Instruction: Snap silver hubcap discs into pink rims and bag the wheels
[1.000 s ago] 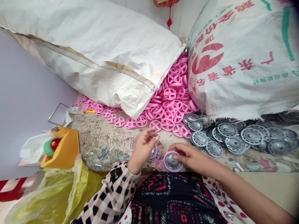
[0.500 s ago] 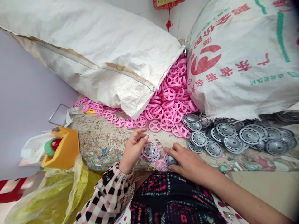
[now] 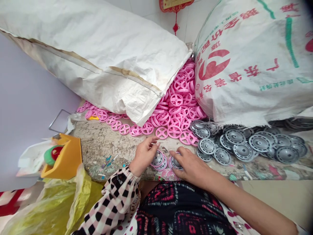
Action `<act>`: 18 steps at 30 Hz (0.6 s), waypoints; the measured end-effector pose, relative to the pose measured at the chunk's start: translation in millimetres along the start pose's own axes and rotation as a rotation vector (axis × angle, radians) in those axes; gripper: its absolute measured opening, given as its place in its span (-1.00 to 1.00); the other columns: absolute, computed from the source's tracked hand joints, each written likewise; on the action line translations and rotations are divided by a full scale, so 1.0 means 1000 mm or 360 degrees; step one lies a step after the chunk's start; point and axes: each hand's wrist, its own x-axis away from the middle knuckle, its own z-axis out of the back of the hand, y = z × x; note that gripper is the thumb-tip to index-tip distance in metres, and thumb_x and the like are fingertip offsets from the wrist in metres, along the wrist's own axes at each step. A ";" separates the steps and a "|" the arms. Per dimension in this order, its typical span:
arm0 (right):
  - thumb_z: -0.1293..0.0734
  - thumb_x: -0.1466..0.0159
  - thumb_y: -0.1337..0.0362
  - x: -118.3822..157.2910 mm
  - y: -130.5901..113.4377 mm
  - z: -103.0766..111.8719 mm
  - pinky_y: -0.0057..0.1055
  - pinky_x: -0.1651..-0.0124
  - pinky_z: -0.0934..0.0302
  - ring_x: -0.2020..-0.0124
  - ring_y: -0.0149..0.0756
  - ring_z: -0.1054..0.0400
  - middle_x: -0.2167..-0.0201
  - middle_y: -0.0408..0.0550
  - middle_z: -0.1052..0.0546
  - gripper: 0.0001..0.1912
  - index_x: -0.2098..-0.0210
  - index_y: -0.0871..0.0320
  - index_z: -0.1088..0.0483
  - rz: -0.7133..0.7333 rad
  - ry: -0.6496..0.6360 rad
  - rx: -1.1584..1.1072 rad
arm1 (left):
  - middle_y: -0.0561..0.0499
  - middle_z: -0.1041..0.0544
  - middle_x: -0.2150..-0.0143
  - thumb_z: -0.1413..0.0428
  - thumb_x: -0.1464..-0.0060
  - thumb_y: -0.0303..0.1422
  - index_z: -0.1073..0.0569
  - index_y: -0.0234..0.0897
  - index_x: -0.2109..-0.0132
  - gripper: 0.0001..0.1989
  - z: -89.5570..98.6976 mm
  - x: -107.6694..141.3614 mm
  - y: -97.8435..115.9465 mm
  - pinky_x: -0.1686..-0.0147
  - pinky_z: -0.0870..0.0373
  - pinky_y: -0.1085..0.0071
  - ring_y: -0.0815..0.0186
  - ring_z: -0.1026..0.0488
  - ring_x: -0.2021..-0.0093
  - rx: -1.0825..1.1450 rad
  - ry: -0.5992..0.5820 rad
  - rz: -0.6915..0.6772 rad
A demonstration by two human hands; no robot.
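Pink-rimmed, grey plastic discs [image 3: 158,160], apparently being stacked: left hand [image 3: 145,153] loosely parted, right hand [image 3: 190,163] curved over another pile [image 3: 175,164], grip unclear; next move calls for alignment.

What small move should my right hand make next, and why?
Probably ease your right hand off the pink-rimmed gray wheel it partly covers: that wheel sits beside the matching wheels near your left hand, so it may need no further guiding.

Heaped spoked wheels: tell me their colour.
The spoked wheels are pink, best seen in the head view.
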 end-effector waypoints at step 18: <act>-0.14 -0.33 0.31 -0.058 0.024 0.017 -0.30 0.19 -0.15 0.21 -0.14 -0.27 0.23 0.11 -0.40 -0.78 0.18 0.21 -0.39 -0.0227 0.0708 0.0322 | 0.01 -0.52 0.46 -0.19 -0.02 -0.28 -0.48 -0.32 0.16 -0.75 -0.015 -0.006 0.027 0.56 -0.29 0.52 0.43 -0.40 0.57 0.0825 -0.0145 0.0557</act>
